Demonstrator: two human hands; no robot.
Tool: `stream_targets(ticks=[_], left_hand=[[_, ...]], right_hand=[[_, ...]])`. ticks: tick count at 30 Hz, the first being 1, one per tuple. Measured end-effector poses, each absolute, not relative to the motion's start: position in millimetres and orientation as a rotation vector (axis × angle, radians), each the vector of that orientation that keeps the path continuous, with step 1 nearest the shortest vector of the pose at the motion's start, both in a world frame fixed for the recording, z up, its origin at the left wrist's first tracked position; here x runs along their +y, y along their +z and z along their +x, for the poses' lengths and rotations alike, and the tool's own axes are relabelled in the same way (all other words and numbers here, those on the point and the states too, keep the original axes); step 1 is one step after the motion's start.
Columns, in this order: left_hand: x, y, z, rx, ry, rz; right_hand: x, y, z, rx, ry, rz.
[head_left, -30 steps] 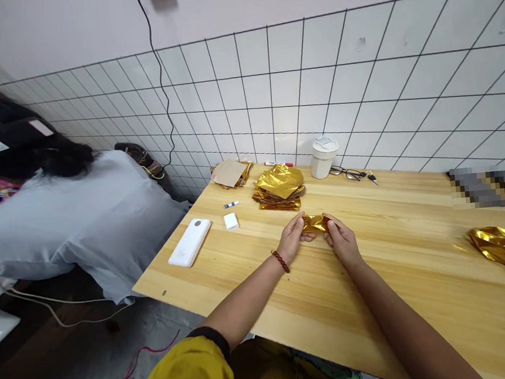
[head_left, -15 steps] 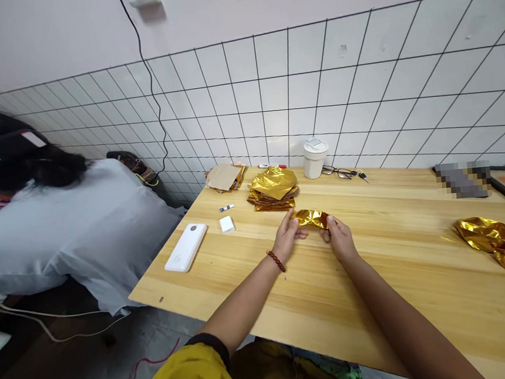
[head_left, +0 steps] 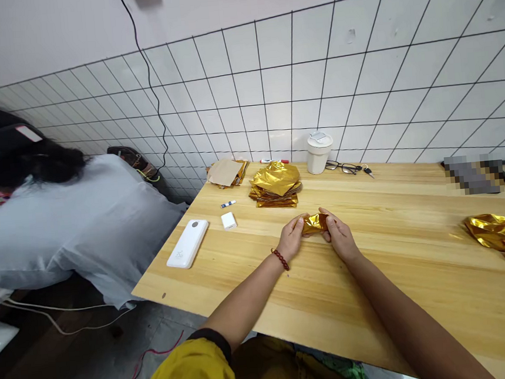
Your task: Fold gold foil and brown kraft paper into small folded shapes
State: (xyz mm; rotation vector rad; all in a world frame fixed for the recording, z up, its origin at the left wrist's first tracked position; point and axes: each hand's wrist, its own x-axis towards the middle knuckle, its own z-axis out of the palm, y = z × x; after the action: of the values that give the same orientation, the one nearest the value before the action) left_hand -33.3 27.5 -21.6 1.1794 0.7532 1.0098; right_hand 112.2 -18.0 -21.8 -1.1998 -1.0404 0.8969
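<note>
Between my two hands is a folded strip of shiny gold foil paper [head_left: 314,223], held just above the wooden table. My left hand [head_left: 291,237] pinches its left end, with a beaded bracelet on the wrist. At the strip's right end, my right hand [head_left: 340,236] grips it between thumb and fingers. Beyond the hands, slightly left, lies a stack of gold foil sheets [head_left: 276,181]. Crumpled gold foil [head_left: 504,239] rests at the table's right side.
On the wooden table [head_left: 243,284] are a white power bank [head_left: 188,244], a white charger [head_left: 229,221], a brown-topped paper pile [head_left: 226,173], a lidded cup [head_left: 319,153], eyeglasses [head_left: 347,168] and keys [head_left: 368,171]. A person in a grey top [head_left: 74,223] leans at the left.
My hands have drawn closer together, and the visible part of the gold foil strip between them is shorter. The camera view has shifted slightly.
</note>
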Motion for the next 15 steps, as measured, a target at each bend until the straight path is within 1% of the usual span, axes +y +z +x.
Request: stream_targets(ticks=[9, 15], left_hand=[[30.8, -26.9, -32.8, 0.808, 1.048, 1.143], [29.4, -21.8, -37.1, 0.778, 1.053, 1.090]], right_hand=[[-19.1, -22.7, 110.8, -1.027, 0.892, -1.184], [-13.5, -26.0, 113.8, -0.962, 0.884, -1.219]])
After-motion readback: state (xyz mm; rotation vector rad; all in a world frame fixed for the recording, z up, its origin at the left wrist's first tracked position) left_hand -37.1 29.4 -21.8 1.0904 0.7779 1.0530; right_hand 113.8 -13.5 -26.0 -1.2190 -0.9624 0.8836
